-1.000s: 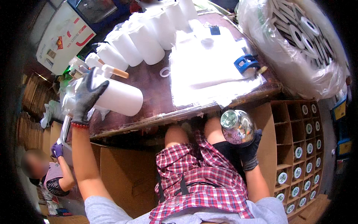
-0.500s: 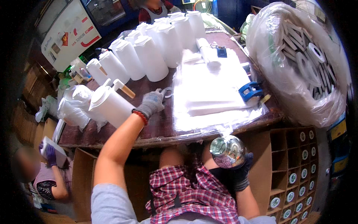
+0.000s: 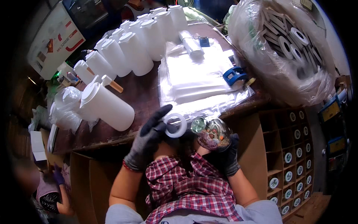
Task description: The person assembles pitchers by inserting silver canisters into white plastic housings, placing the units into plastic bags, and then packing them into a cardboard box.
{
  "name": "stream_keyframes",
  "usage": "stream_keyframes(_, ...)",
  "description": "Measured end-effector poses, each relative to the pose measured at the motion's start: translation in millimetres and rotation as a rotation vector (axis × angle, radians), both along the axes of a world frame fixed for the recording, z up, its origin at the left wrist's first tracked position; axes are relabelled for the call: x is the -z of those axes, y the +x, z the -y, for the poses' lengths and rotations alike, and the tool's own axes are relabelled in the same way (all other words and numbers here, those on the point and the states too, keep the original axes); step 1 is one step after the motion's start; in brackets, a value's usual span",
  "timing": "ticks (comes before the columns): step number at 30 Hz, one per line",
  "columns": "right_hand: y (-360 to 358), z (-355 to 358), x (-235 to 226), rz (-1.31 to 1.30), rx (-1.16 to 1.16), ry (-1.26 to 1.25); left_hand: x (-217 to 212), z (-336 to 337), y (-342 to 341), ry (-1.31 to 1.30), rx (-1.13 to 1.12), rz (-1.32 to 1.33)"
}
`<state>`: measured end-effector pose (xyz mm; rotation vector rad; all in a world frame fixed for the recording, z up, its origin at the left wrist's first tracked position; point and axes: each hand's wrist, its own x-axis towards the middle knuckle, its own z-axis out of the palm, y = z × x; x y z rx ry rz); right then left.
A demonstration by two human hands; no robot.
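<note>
My left hand (image 3: 145,140), in a grey glove with dark palm and fingers, grips a white plastic ring (image 3: 182,131) by its left edge, the forefinger stretched out above it. My right hand (image 3: 229,156), gloved dark, is wrapped round the body of a shiny mirrored glass flask liner (image 3: 213,138). The liner is tilted, its round greenish mouth (image 3: 198,124) toward the ring. A small gap parts ring and mouth, over my lap at the table's front edge. A white jug (image 3: 112,108) lies tilted on the table, left of my left hand.
Several white jugs (image 3: 136,54) stand at the back left. Clear plastic sheets (image 3: 194,82) with a blue tape dispenser (image 3: 235,75) cover the middle. A bag (image 3: 242,56) of white rings stands at right, above a divided carton (image 3: 274,143) of liners. A co-worker (image 3: 50,186) is at lower left.
My left hand has lifted the white ring off the table and brought it toward my lap, turning palm-side into view. The liner has moved slightly left and up. The view has shifted right.
</note>
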<state>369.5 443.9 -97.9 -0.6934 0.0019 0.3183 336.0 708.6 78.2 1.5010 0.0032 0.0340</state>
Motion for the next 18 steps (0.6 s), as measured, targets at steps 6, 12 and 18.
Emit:
stream_keyframes(6,-17,-21,-11,0.057,-0.169,-0.008,38,17,-34,0.021,-0.12,0.026)
stream_keyframes(12,-29,-21,-21,0.149,-0.055,-0.151,55,16,-45,0.318,-0.203,0.259)
stream_keyframes(18,-34,-19,-21,0.439,0.122,-0.498,50,24,-62,0.162,-0.14,0.248)
